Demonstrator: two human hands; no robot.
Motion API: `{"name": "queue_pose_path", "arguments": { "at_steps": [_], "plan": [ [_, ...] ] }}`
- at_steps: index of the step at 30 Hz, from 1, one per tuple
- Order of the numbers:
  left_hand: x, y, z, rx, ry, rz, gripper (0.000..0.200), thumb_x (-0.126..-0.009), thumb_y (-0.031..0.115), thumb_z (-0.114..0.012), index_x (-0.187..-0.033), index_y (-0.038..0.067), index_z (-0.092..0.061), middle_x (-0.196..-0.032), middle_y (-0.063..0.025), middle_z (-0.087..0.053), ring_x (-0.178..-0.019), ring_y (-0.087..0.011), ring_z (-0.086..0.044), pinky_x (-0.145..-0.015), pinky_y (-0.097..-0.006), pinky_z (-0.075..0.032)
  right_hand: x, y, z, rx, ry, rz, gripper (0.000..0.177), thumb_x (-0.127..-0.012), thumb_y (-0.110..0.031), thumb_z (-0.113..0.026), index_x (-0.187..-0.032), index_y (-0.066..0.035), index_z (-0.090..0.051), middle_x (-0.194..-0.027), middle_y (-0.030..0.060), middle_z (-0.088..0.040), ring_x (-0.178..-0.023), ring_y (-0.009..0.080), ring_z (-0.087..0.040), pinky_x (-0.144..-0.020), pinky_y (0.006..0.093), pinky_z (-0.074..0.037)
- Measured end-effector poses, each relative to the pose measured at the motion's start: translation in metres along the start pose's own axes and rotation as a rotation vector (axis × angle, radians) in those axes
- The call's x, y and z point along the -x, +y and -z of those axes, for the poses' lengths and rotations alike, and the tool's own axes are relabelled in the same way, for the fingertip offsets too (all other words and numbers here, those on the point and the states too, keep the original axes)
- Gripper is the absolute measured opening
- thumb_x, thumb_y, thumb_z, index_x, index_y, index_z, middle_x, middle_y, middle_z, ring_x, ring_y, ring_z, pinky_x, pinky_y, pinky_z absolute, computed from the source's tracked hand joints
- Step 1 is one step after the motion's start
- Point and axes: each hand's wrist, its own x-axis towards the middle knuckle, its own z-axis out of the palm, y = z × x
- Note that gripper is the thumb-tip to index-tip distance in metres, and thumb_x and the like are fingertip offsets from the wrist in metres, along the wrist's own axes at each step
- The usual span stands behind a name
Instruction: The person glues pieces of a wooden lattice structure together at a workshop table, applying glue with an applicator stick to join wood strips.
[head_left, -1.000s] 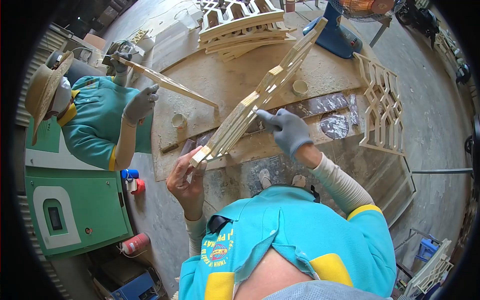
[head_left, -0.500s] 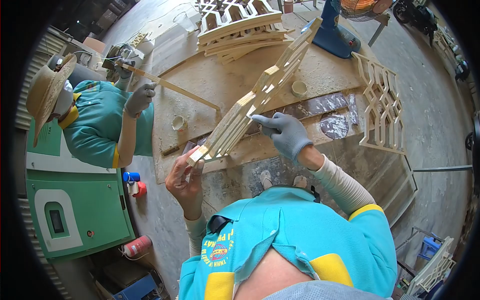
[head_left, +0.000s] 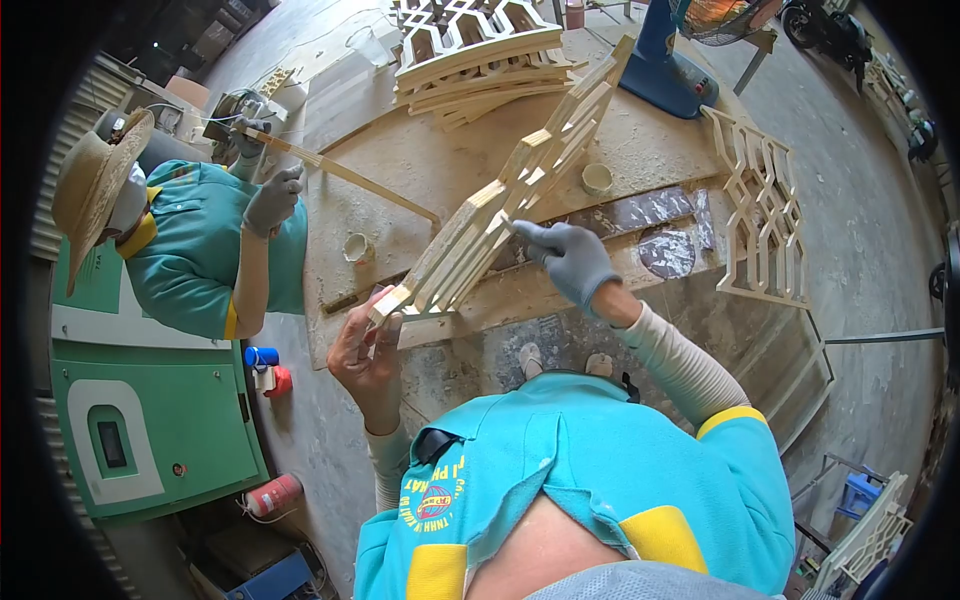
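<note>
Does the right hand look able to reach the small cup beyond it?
Probably yes: the cup lies on the same side of the held lattice panel as the right hand, nothing between.

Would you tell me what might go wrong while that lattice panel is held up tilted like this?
The bare left grip holds the panel only by its low corner, so it may slip or twist free. A cup stands close by the panel; a swing could tip it.
</note>
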Motion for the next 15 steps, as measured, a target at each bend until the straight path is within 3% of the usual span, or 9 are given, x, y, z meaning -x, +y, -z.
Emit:
{"name": "queue_pose_path", "arguments": {
  "at_steps": [4,7,10,11,14,15],
  "plan": [
    [-0.002,0.002,0.0,0.025,0.005,0.035,0.029,-0.09,0.01,-0.073,-0.115,-0.003,-0.069,-0.106,-0.0102,-0.071,-0.093,-0.0133,-0.065,-0.08,-0.026,-0.053,0.003,-0.008,0.007,-0.198,-0.11,0.031,0.035,-0.091,-0.021,-0.06,-0.125,-0.026,-0.068,-0.089,0.018,-0.066,-0.082,0.0344,-0.064,-0.075,0.0407,-0.049],
    [-0.002,0.004,-0.002,0.072,-0.001,0.063,0.03,-0.09,0.009,-0.072,-0.117,-0.005,-0.068,-0.107,-0.0112,-0.07,-0.094,-0.0139,-0.064,-0.083,-0.0264,-0.052,-0.009,-0.008,0.02,0.0,-0.045,-0.108,0.037,-0.09,-0.02,-0.063,-0.126,-0.024,-0.067,-0.094,0.0185,-0.069,-0.086,0.0315,-0.067,-0.077,0.0375,-0.05],
    [-0.002,0.004,0.0,0.052,-0.006,0.058,0.032,-0.091,0.01,-0.072,-0.118,-0.007,-0.067,-0.107,-0.0114,-0.07,-0.095,-0.0154,-0.064,-0.087,-0.0281,-0.05,-0.008,-0.008,0.009,-0.215,-0.134,-0.14,0.04,-0.091,-0.009,-0.065,-0.129,-0.02,-0.066,-0.08,0.0035,-0.068,-0.069,0.0097,-0.057,-0.069,0.0265,-0.048],
    [-0.001,0.004,0.0,0.056,-0.006,0.054,0.032,-0.091,0.01,-0.072,-0.118,-0.007,-0.067,-0.107,-0.0112,-0.07,-0.095,-0.0153,-0.064,-0.086,-0.028,-0.05,-0.005,-0.008,0.012,-0.243,-0.175,-0.082,0.04,-0.09,-0.008,-0.064,-0.128,-0.019,-0.067,-0.083,0.0016,-0.071,-0.066,0.0072,-0.058,-0.067,0.024,-0.05],
    [-0.001,0.006,-0.001,0.049,-0.006,0.065,0.032,-0.091,0.011,-0.072,-0.118,-0.006,-0.067,-0.107,-0.0112,-0.07,-0.094,-0.0153,-0.064,-0.086,-0.0277,-0.05,-0.007,-0.021,0.026,-0.38,-0.261,-0.278,0.04,-0.091,-0.008,-0.061,-0.129,-0.019,-0.067,-0.082,0.0026,-0.07,-0.057,0.0062,-0.053,-0.059,0.0237,-0.048],
    [-0.001,0.007,-0.001,0.043,-0.007,0.071,0.032,-0.091,0.011,-0.072,-0.118,-0.006,-0.067,-0.107,-0.0114,-0.07,-0.094,-0.0153,-0.064,-0.085,-0.0276,-0.05,-0.012,-0.014,0.024,-0.234,-0.169,-0.189,0.039,-0.092,-0.009,-0.059,-0.129,-0.019,-0.067,-0.079,0.0013,-0.067,-0.054,0.0063,-0.05,-0.055,0.0228,-0.046]
  ]
}}
